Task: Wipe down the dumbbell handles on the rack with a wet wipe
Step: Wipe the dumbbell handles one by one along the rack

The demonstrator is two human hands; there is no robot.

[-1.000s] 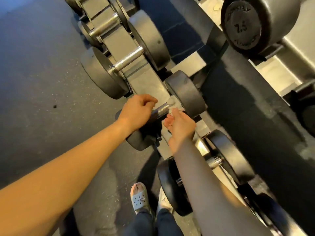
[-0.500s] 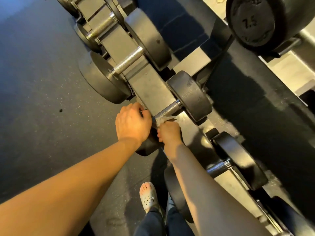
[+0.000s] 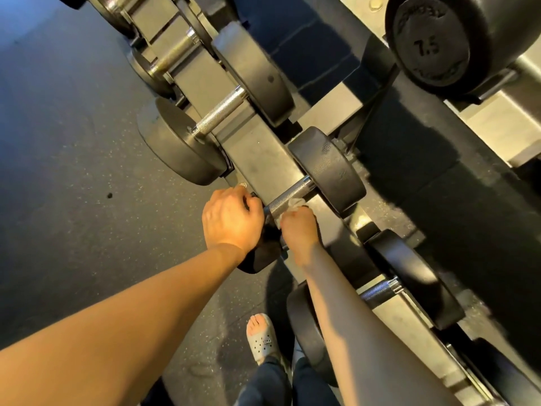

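A black dumbbell lies across the lower rail of the rack (image 3: pixel 257 159), its knurled metal handle (image 3: pixel 288 196) showing between my hands. My left hand (image 3: pixel 231 218) curls over the near weight head (image 3: pixel 260 253) of that dumbbell, hiding most of it. My right hand (image 3: pixel 298 230) pinches a crumpled white wet wipe (image 3: pixel 295 204) against the near end of the handle. The far weight head (image 3: pixel 328 168) is in full sight.
More dumbbells sit on the same rail: one with a bare handle (image 3: pixel 219 112) farther up, another handle (image 3: pixel 379 290) nearer, under my right forearm. A 7.5 dumbbell (image 3: pixel 430 45) rests on the upper tier. Dark speckled floor (image 3: pixel 73 171) lies left; my sandalled foot (image 3: pixel 262 338) stands below.
My right hand slid the wipe from the far end of the handle back to its near end. My left hand shifted onto the near weight head.
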